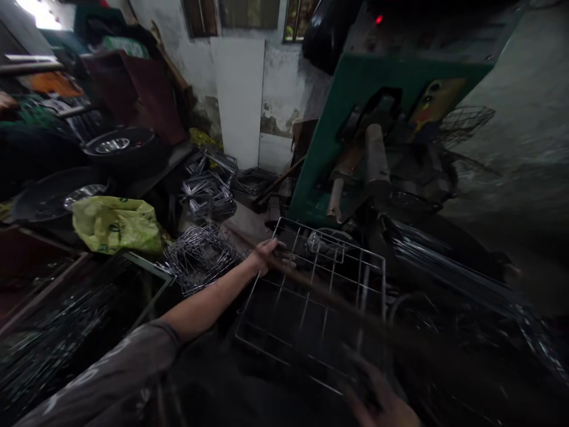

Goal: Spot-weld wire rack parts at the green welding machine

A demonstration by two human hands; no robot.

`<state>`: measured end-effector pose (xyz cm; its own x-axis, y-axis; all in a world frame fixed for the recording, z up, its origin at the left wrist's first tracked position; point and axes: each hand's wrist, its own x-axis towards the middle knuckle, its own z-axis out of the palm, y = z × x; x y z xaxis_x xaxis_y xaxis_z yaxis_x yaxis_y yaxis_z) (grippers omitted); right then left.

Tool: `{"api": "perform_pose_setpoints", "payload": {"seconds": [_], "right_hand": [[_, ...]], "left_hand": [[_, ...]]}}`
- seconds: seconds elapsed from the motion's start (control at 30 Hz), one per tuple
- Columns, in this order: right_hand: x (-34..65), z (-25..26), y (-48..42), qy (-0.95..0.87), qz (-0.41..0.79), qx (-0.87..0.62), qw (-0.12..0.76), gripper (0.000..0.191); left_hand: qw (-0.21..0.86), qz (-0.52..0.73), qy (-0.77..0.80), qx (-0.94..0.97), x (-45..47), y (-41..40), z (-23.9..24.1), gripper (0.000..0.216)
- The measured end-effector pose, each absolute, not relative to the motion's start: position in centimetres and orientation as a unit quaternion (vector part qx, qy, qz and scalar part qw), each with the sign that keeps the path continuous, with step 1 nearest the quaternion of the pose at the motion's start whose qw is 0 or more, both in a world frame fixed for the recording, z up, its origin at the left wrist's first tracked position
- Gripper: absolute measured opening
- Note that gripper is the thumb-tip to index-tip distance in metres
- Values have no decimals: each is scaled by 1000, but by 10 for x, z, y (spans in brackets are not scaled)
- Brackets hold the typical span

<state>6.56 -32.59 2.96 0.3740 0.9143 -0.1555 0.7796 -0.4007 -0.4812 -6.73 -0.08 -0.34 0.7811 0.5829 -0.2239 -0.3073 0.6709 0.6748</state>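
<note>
A dim, cluttered workshop with peeling walls. At lower centre a wire rack [311,296] of thin welded rods lies tilted before a green machine [355,118]. The left hand [269,256] grips its far left edge; the right hand [382,403], blurred, seems closed on the near corner. Keeping both grips firm would hold it level. Bent wire frames [200,256] are stacked left, beside a crumpled yellow-green bag [115,224].
</note>
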Motion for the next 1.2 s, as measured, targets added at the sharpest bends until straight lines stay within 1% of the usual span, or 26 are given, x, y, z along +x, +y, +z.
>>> {"api": "perform_pose_setpoints", "payload": {"seconds": [0.07, 0.13, 0.23, 0.33, 0.43, 0.5, 0.67, 0.8, 0.9, 1.03, 1.1, 1.2], "right_hand": [[63, 15, -308, -562, 272, -763, 167, 51], [59, 4, -296, -593, 304, -729, 160, 60], [52, -2, -288, -620, 278, -721, 135, 64], [46, 3, -280, -631, 258, -727, 81, 64], [43, 5, -271, -640, 225, -734, 29, 70], [43, 1, -269, -666, 198, -719, 16, 72], [48, -21, -276, -724, 118, -678, 44, 68], [52, -30, -283, -734, 85, -673, 32, 63], [56, -30, -283, -728, 88, -680, 11, 64], [61, -21, -278, -697, 127, -706, -19, 63], [64, -15, -276, -694, 123, -709, -11, 60], [66, -9, -273, -698, 112, -707, 33, 57]], "left_hand": [[887, 254, 219, 318, -68, -1, -3, 31], [886, 257, 220, 318, -70, 0, -4, 32], [887, 258, 214, 317, -71, 2, -7, 33], [889, 260, 212, 312, -71, 3, -9, 33], [892, 255, 213, 307, -69, 2, -10, 33], [895, 247, 212, 305, -68, 1, -10, 33], [895, 248, 213, 303, -69, 2, -9, 32], [891, 256, 213, 308, -68, 4, -10, 32], [890, 250, 209, 319, -64, 6, -9, 33], [889, 257, 189, 327, -54, 11, -2, 34], [885, 268, 187, 332, -51, 13, 2, 32], [885, 270, 178, 334, -48, 17, 7, 30]]}}
